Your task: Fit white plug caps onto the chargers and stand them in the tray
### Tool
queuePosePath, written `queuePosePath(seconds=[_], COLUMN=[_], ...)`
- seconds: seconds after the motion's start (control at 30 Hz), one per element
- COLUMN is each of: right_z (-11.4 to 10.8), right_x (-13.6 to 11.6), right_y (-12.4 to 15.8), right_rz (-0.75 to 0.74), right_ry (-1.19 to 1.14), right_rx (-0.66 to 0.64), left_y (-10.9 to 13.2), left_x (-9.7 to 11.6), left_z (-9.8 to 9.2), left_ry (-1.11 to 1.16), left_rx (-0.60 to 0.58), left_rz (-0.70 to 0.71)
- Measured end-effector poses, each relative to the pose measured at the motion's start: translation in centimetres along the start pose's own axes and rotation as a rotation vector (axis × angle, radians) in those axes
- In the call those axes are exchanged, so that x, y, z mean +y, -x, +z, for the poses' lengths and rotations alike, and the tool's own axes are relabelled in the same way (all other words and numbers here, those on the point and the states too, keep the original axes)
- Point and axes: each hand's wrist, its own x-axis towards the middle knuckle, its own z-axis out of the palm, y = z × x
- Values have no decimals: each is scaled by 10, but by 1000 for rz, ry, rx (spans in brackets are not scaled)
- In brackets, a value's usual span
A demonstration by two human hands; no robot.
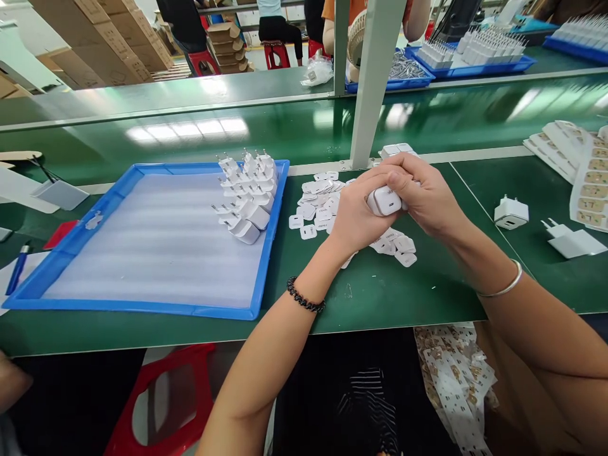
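Observation:
My left hand (358,212) and my right hand (425,193) meet over the green bench, both closed around white charger plugs. One white charger plug (384,201) shows its port end between my hands; more white housings (398,151) show just behind my fingers. How many I hold is hidden. Beneath and beside my hands lies a scatter of small white face plates (320,204), each with a slot. Left of them, a blue tray (260,278) with a white liner carries rows of white chargers (247,196), pins up, along its right side.
Two loose chargers, one upright (511,213) and one on its side (574,240), lie at right near sticker sheets (593,183). A metal post (373,82) rises behind my hands. A blue pen (18,269) lies far left. Across the conveyor, people sit near more blue trays (475,68).

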Motion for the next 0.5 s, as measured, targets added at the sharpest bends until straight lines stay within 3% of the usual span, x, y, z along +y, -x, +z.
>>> queuePosePath(seconds=[0.13,0.37,0.5], right_z=[-6,-2,4], right_x=[1,13,19], right_y=[-2,0,0], right_rz=[-29,-35,-36], right_ry=[11,-59,-31], right_rx=[-94,-260,-206], left_y=[-3,-9,-11], left_x=[0,10,11], left_z=[-3,-11,-13], left_ry=[170,609,749], left_rx=[13,163,140], left_rz=[-56,-598,-702])
